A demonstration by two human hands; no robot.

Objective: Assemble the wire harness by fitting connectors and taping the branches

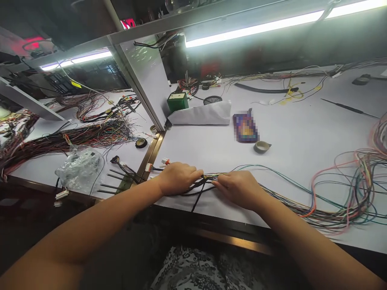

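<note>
Bag (80, 168) of clear plastic, contents unclear, green box (177, 103), hands (177, 178) gripping wire bundle (209, 177)

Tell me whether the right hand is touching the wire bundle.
Touching: the head view shows the right hand closed on the wire bundle, with strands emerging on both sides of it.

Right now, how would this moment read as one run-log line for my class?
left hand: holding wire bundle | right hand: holding wire bundle | grey tape roll: on white worktop

Left hand (177, 179), right hand (240, 188) close together, fingers (196, 175) curled; forearms (117, 215) converging.
</note>
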